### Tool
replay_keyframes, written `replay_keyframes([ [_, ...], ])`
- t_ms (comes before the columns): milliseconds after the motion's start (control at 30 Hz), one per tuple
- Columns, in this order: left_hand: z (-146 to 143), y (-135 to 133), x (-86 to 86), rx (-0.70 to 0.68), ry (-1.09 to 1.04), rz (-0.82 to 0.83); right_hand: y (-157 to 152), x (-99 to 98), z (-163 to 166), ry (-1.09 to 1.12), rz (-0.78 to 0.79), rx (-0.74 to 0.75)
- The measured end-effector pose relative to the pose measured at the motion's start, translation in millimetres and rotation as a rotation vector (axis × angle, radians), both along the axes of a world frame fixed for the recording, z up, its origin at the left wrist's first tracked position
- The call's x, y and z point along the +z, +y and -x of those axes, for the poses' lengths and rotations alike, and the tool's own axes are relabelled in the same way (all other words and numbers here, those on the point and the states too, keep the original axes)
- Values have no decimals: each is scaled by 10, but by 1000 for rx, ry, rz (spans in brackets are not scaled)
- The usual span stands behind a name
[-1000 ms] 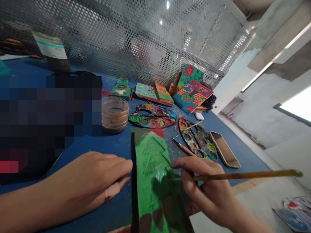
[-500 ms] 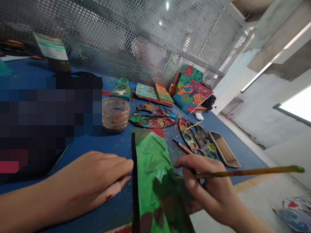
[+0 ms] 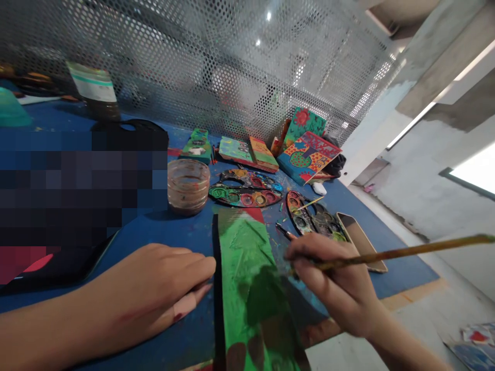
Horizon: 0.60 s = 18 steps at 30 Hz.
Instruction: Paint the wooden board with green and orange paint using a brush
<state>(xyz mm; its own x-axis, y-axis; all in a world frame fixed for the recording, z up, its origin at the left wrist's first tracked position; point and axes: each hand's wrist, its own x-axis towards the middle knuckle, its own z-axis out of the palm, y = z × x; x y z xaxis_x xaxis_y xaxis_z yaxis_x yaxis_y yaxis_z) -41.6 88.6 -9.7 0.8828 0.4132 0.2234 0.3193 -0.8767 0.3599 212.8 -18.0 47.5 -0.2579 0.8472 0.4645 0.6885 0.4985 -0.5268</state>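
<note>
A long board (image 3: pixel 242 242) painted bright green lies in front of me, with raised tree shapes, brown patches at its near end and a red corner at its far end. My left hand (image 3: pixel 170 283) rests on the table by the board's left edge, fingers curled together, with nothing seen in them. A paintbrush (image 3: pixel 406 251) is pinched in my right hand (image 3: pixel 336 278), its handle pointing right. The brush tip, blurred, is near the board's right edge. The hand's shadow falls across the green paint.
Two paint palettes (image 3: pixel 255 198) (image 3: pixel 303 219) lie beyond the board. A jar of murky water (image 3: pixel 188 190) stands left of them. A phone (image 3: pixel 358 237) lies at right, and painted canvases (image 3: pixel 305 157) lean against the perforated metal screen (image 3: pixel 174 62). Another brush (image 3: pixel 284 231) lies nearby.
My right hand has lifted slightly and drawn the brush away from the board's surface to the right; its handle tilts up more. My left hand stays beside the board. The view has shifted slightly.
</note>
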Motion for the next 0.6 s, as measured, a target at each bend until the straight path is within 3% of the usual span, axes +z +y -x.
replay_keyframes([
  [100,-14,-16,60,-56,151,-23,170,60,34,-72,-9,30],
  [200,-10,-22,81,-58,162,-25,304,80,91,-146,126,163],
  [300,-1,-27,87,-89,139,-24,433,45,107,-42,234,200],
  [433,7,-31,72,-76,120,-23,575,-52,99,-2,116,84],
  [533,16,-28,41,-66,109,-33,571,-110,128,-24,18,178],
  [600,24,-25,18,-64,122,-41,543,-132,138,1,73,245],
])
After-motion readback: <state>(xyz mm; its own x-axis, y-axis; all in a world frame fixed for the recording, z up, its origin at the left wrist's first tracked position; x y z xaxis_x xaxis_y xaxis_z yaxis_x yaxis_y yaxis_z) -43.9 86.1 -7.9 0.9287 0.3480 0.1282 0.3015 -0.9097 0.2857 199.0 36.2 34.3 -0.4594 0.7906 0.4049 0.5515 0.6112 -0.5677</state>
